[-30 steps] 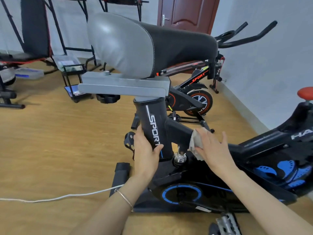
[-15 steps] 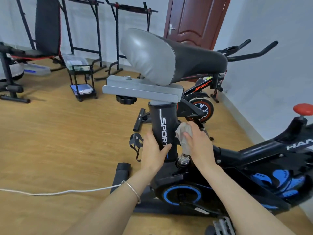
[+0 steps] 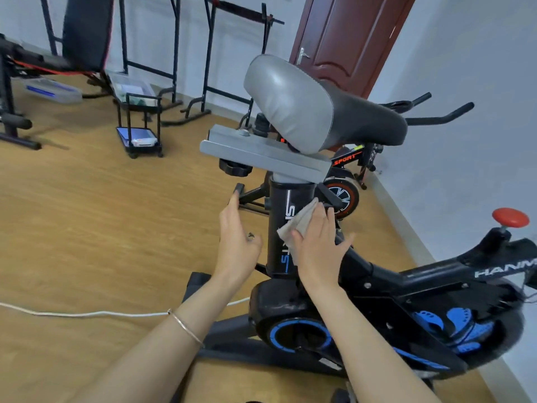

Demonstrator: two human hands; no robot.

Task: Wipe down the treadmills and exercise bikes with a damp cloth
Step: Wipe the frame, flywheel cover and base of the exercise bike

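Note:
A black and blue exercise bike (image 3: 377,289) stands in front of me with a grey and black saddle (image 3: 313,109) on a black seat post (image 3: 287,228). My right hand (image 3: 318,242) presses a pale grey cloth (image 3: 299,221) flat against the right side of the post, fingers spread. My left hand (image 3: 236,242) hovers just left of the post with straight fingers and does not touch it.
A second bike (image 3: 345,181) with orange trim stands behind, near the white wall and a red door (image 3: 348,39). A small black cart (image 3: 139,126), weight benches and racks stand at the back left. A white cable (image 3: 87,314) runs across the wooden floor.
My left hand has let go of the seat post and pulled away to the left. My right hand has moved the cloth up onto the post. The view has tilted upward.

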